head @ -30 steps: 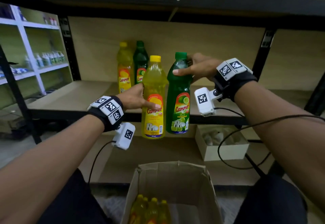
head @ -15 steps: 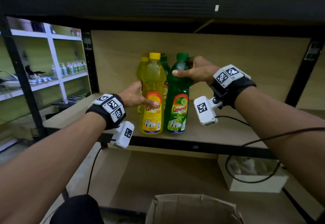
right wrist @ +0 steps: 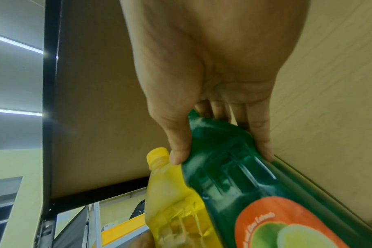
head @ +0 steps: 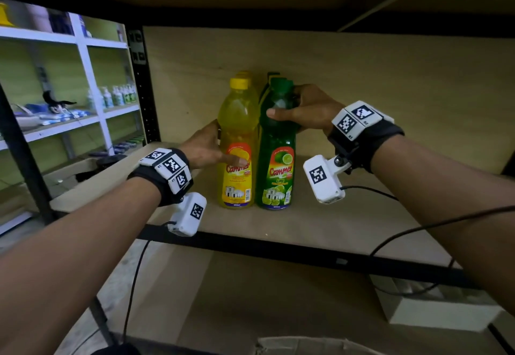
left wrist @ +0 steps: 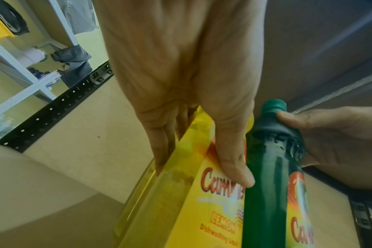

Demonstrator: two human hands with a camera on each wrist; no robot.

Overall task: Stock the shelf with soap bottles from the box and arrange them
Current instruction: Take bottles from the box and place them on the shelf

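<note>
A yellow lemon soap bottle (head: 237, 120) and a green lime soap bottle (head: 277, 137) stand upright side by side on the wooden shelf (head: 320, 223). My left hand (head: 207, 149) grips the yellow bottle (left wrist: 181, 198) at mid-body, thumb across its label. My right hand (head: 303, 110) grips the green bottle (right wrist: 234, 167) round its shoulder, just below the cap. Directly behind them the caps of another yellow bottle (head: 245, 73) and another green bottle (head: 271, 75) peek out. Only the cardboard box rim (head: 320, 346) shows, at the bottom edge.
A black upright post (head: 142, 84) bounds the shelf on the left, and the black front rail (head: 278, 251) runs below it. Bare shelf board lies right of the bottles. A white box (head: 434, 313) sits on the lower level. White racks (head: 83, 81) with goods stand far left.
Both hands carried the yellow and green bottles up from above the box and deeper onto the shelf, where they now stand in front of the earlier pair. The view tilted up, away from the box.
</note>
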